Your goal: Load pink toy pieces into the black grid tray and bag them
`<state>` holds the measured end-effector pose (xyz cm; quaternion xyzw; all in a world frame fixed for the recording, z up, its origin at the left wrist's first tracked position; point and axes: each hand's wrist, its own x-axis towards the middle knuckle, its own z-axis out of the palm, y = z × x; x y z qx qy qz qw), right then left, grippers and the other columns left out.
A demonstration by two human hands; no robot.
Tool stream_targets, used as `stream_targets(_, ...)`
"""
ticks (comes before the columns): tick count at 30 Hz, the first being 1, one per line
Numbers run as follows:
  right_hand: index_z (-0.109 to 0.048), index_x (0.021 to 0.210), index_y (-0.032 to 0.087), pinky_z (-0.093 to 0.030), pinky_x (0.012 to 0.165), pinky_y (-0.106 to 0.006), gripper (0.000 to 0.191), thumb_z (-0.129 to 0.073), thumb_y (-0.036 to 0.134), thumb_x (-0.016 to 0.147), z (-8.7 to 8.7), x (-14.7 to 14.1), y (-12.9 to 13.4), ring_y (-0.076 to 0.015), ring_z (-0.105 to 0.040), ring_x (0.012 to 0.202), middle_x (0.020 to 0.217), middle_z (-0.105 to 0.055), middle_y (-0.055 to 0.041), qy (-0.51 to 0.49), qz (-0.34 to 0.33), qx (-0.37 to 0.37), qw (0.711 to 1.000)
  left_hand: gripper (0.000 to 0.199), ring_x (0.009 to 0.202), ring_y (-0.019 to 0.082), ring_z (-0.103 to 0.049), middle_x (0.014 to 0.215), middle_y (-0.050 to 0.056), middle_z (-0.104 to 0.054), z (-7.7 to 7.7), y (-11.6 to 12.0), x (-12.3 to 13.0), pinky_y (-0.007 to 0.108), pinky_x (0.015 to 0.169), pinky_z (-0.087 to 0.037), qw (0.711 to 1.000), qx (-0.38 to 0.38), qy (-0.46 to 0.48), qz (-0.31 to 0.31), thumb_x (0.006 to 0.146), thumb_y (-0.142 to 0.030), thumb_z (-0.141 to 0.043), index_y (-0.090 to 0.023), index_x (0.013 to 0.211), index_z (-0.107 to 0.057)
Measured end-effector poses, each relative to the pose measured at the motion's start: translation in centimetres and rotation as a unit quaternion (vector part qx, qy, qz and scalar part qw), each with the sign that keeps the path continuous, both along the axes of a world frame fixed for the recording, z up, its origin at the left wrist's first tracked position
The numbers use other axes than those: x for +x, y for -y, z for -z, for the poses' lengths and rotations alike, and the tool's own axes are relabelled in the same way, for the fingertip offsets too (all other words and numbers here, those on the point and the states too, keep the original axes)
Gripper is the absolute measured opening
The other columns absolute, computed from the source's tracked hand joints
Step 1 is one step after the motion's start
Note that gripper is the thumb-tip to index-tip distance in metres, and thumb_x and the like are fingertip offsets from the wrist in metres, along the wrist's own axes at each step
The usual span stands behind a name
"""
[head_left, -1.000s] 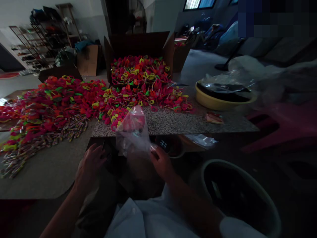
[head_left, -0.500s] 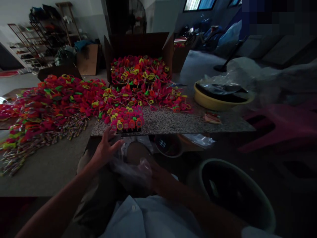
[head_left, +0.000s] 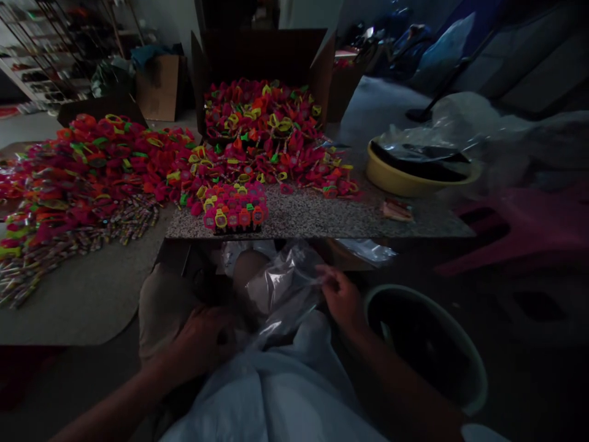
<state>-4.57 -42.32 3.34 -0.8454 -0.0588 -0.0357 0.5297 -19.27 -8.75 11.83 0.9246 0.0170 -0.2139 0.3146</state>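
Observation:
Over my lap a clear plastic bag (head_left: 285, 285) is stretched out, shiny and crumpled. My right hand (head_left: 341, 298) pinches its right edge with closed fingers. Low at the left, my left hand (head_left: 209, 337) is by the bag's lower end; its fingers are dark and blurred, so their grip on the bag cannot be made out. Just beyond, at the front edge of the stone slab, a block of toy watches (head_left: 237, 212) in pink, orange, yellow and green stands in neat rows on a dark base.
Loose toy watches (head_left: 124, 162) are heaped at the left, with thin patterned tubes (head_left: 110, 233) in front. An open cardboard box (head_left: 257, 52) full of watches stands behind. A yellow basin (head_left: 409, 175) holds plastic; a large tub (head_left: 473, 368) is beside my right arm, a pink stool (head_left: 529, 215) beyond.
My left hand has come down from beside the watch block to my lap. My right hand has moved right and up, spreading the plastic bag. The view has tilted down.

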Motion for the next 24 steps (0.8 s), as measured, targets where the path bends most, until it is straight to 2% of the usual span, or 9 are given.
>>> stream_targets(2,-0.074,0.104,0.026,-0.060,0.088,-0.046,0.026,-0.061,0.042,0.088,0.6,0.0,0.1,-0.0301,-0.075,0.095,0.105,-0.080,-0.0105,-0.040,0.039,0.022,0.998,0.041,0.122,0.032,-0.069,0.130,0.007,-0.076,-0.2,1.0,-0.1,0.044,0.114,-0.045,0.996,-0.057,-0.055,0.030,0.083,-0.036,-0.070,-0.030,0.123,-0.077)
stream_targets(5,-0.072,0.095,0.023,-0.057,0.087,-0.042,0.027,-0.062,0.045,0.084,1.2,0.2,0.1,-0.0289,-0.072,0.094,0.098,-0.080,-0.0099,-0.025,0.080,0.037,0.996,0.056,0.118,0.029,-0.069,0.132,0.008,-0.075,0.0,2.0,0.0,0.036,0.100,-0.052,0.985,-0.105,-0.134,0.017,0.082,-0.043,-0.070,-0.024,0.134,-0.070)
stream_targets(8,-0.068,0.090,0.023,-0.054,0.090,-0.041,0.023,-0.059,0.042,0.081,1.5,0.9,0.5,-0.0277,-0.069,0.093,0.095,-0.078,-0.0090,0.016,0.145,0.039,0.989,0.075,0.122,0.032,-0.066,0.138,0.011,-0.071,0.8,2.9,-0.3,0.039,0.104,-0.051,0.985,-0.086,-0.151,-0.003,0.072,-0.046,-0.079,-0.019,0.141,-0.064)
stream_targets(10,-0.065,0.085,0.023,-0.053,0.090,-0.042,0.021,-0.057,0.042,0.079,1.7,1.3,1.0,-0.0275,-0.068,0.090,0.091,-0.077,-0.0086,0.027,0.197,0.041,0.979,0.080,0.127,0.033,-0.065,0.144,0.009,-0.069,1.6,3.5,-0.6,0.039,0.109,-0.050,0.980,-0.111,-0.162,0.014,0.071,-0.042,-0.081,-0.022,0.145,-0.062)
stream_targets(13,-0.064,0.085,0.023,-0.051,0.085,-0.040,0.023,-0.055,0.043,0.076,2.2,1.2,1.5,-0.0268,-0.065,0.086,0.090,-0.075,-0.0082,0.008,0.231,0.038,0.972,0.052,0.120,0.030,-0.069,0.132,0.006,-0.075,3.4,4.3,-0.8,0.038,0.106,-0.052,0.978,-0.145,-0.148,0.017,0.076,-0.037,-0.073,-0.025,0.127,-0.075)
stream_targets(15,-0.065,0.087,0.022,-0.050,0.080,-0.038,0.026,-0.056,0.044,0.076,2.5,0.5,1.6,-0.0258,-0.063,0.083,0.088,-0.074,-0.0069,-0.012,0.227,0.036,0.973,0.034,0.110,0.028,-0.072,0.117,0.007,-0.079,4.7,4.4,-0.5,0.038,0.101,-0.054,0.982,-0.153,-0.105,-0.025,0.081,-0.039,-0.068,-0.022,0.109,-0.078)
stream_targets(16,-0.065,0.087,0.023,-0.049,0.077,-0.037,0.026,-0.056,0.044,0.075,2.6,0.1,1.5,-0.0249,-0.061,0.080,0.084,-0.072,-0.0054,-0.022,0.223,0.037,0.974,0.034,0.107,0.028,-0.072,0.113,0.008,-0.079,5.3,4.3,-0.2,0.038,0.099,-0.055,0.981,-0.168,-0.085,-0.055,0.082,-0.042,-0.069,-0.021,0.107,-0.077)
stream_targets(20,-0.061,0.084,0.024,-0.044,0.068,-0.033,0.023,-0.057,0.046,0.076,2.7,-1.0,1.0,-0.0220,-0.055,0.069,0.069,-0.063,0.0005,-0.058,0.209,0.045,0.975,0.068,0.108,0.028,-0.071,0.119,0.012,-0.076,6.1,3.1,1.5,0.040,0.097,-0.056,0.959,-0.237,-0.056,-0.141,0.074,-0.056,-0.083,-0.017,0.129,-0.067)
stream_targets(24,-0.061,0.083,0.024,-0.045,0.071,-0.034,0.024,-0.056,0.045,0.074,3.3,-0.7,0.5,-0.0231,-0.058,0.074,0.076,-0.066,-0.0010,-0.058,0.215,0.051,0.974,0.085,0.117,0.027,-0.069,0.134,0.010,-0.072,4.8,2.7,2.7,0.038,0.100,-0.056,0.951,-0.292,-0.025,-0.099,0.075,-0.052,-0.087,-0.021,0.149,-0.057)
